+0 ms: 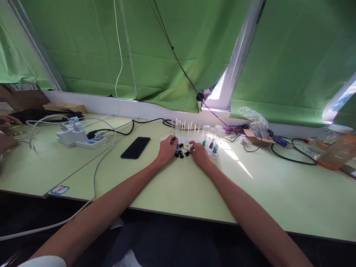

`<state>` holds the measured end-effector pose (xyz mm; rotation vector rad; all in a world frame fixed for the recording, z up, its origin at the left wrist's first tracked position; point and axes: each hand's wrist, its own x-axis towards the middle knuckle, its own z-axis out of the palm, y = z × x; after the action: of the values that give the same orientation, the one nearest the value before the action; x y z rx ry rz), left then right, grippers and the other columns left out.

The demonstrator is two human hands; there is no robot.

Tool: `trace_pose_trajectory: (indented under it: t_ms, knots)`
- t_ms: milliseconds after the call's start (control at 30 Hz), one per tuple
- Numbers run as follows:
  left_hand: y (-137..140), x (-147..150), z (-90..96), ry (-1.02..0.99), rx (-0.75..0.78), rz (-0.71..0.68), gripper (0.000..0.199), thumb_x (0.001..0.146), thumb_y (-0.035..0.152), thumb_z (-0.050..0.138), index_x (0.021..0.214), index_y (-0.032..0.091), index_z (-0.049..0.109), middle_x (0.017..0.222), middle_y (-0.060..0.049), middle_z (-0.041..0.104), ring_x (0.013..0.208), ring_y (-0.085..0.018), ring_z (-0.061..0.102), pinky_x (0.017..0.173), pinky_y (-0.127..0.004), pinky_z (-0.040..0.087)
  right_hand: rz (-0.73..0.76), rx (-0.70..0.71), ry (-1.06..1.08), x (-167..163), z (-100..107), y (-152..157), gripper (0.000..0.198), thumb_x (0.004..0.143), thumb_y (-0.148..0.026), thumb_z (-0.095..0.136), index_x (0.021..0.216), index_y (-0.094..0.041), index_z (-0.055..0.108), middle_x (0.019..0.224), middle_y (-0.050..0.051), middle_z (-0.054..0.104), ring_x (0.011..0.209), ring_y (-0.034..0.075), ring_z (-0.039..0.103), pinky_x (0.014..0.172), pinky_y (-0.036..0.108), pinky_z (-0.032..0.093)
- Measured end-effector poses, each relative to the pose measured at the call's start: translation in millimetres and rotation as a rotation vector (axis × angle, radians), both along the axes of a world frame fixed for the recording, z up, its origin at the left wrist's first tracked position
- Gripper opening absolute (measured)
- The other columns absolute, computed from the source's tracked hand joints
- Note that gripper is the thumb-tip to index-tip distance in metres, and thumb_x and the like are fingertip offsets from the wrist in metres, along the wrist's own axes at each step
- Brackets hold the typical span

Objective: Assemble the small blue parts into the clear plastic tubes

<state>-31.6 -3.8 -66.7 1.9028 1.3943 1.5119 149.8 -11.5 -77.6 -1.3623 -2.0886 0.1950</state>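
Observation:
My left hand (167,147) is closed in a pinch around a small dark piece with a thin upright stem, too small to name surely. Across from it, my right hand (199,152) has its fingers bent and brought together over the small parts; whatever they pinch is hidden. Between both hands lie several small black knob-like pieces (181,154) and thin light ones. A row of clear upright tubes (187,125) stands just behind. Beside my right hand are clear white-capped tubes (213,142) with green and blue pieces inside.
A black phone (135,148) lies left of my hands. Further left are a white power strip (83,138) with plugs and loose cables, and another person's hands (7,135). On the right sit an open cardboard box (257,139), a black cable and an orange bottle (336,152).

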Motion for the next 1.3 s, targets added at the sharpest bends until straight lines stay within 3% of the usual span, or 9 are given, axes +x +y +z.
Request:
trace_pose_trajectory:
  t_ms: [467,1300]
  knots:
    - [-4.4,3.5,3.3,-0.014,0.018,-0.019,0.021,0.086,0.042,0.052,0.085,0.021,0.058,0.085,-0.005,0.07,0.079,-0.021,0.071,0.071,-0.031,0.053,-0.054,-0.027,0.058,1.5,-3.3,7.2,0.022,0.083,-0.008,0.057,0.1,-0.018,0.065,0.091,0.006,0.068,0.087,0.019,0.06,0.078,0.029,0.044]
    - [-11.7,7.2,5.4,-0.029,0.028,-0.038,0.023,0.087,0.043,0.053,0.087,0.022,0.058,0.085,-0.005,0.07,0.081,-0.022,0.072,0.074,-0.031,0.053,-0.021,0.021,0.11,1.4,-6.1,11.7,0.02,0.084,-0.009,0.055,0.098,-0.017,0.067,0.094,0.008,0.068,0.09,0.02,0.062,0.08,0.032,0.046]
